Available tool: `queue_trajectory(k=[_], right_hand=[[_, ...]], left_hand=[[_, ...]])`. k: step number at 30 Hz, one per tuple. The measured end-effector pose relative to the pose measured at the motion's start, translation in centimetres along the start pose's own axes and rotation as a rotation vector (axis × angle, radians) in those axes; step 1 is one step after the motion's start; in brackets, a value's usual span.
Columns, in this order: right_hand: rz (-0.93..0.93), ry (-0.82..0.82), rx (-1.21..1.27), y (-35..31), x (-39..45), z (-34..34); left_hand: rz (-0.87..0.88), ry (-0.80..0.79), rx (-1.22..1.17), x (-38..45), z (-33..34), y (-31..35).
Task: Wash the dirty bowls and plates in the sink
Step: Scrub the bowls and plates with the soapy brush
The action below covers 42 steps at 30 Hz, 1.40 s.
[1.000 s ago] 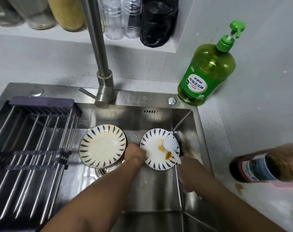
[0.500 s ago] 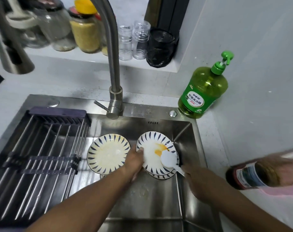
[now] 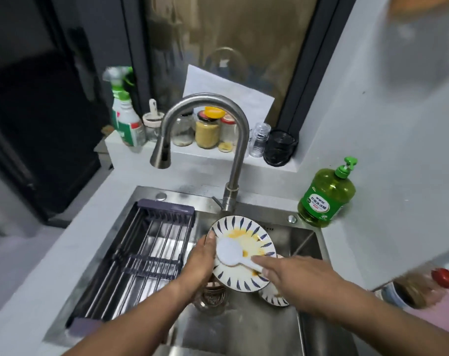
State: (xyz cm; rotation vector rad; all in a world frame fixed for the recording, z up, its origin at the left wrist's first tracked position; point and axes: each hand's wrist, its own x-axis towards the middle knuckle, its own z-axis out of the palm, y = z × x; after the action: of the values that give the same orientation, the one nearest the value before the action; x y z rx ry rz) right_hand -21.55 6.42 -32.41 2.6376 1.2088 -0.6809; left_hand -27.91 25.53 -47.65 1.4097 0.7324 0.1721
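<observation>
The stained plate, gripped at its rim by the left hand over the sink, may shed the white spoon the right hand pinches, if tilted.

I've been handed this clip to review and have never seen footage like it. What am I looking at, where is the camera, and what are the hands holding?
No machine here: a person wears a camera on the head, so the single view looks forward and down at their own arms over a steel sink. The left hand grips the rim of a blue-patterned plate smeared with orange sauce, raised over the basin. The right hand pinches the handle of a white spoon lying on that plate. Another patterned dish sits lower in the basin. A drying rack spans the sink's left side, the faucet arches above with no water visible, and a green soap bottle stands at the right corner.
</observation>
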Motion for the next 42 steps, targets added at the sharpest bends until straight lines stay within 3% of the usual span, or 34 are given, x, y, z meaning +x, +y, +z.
queue_trajectory(k=[11,24,35,39,42], right_hand=[[0.029,0.136,-0.166,-1.4,0.9,-3.1],[-0.02,0.005,0.043,-3.2,-2.7,-0.9],[0.122,0.157,-0.082,-0.3,-2.9,-3.2],[0.054,0.182,-0.047,-1.7,-1.8,-3.6],[-0.033,0.113,0.003,-2.9,-1.7,-2.5]], left_hand=[[0.059,0.033,-0.133,-5.3,-2.8,2.9],[0.144,0.29,-0.244,-5.6,-1.6,5.5],[0.197,0.142,-0.195,-6.4,-1.4,4.2],[0.062,0.031,-0.345,-6.8,-0.3,3.7],[-0.014,0.015,-0.39,-6.7,-0.2,3.7]])
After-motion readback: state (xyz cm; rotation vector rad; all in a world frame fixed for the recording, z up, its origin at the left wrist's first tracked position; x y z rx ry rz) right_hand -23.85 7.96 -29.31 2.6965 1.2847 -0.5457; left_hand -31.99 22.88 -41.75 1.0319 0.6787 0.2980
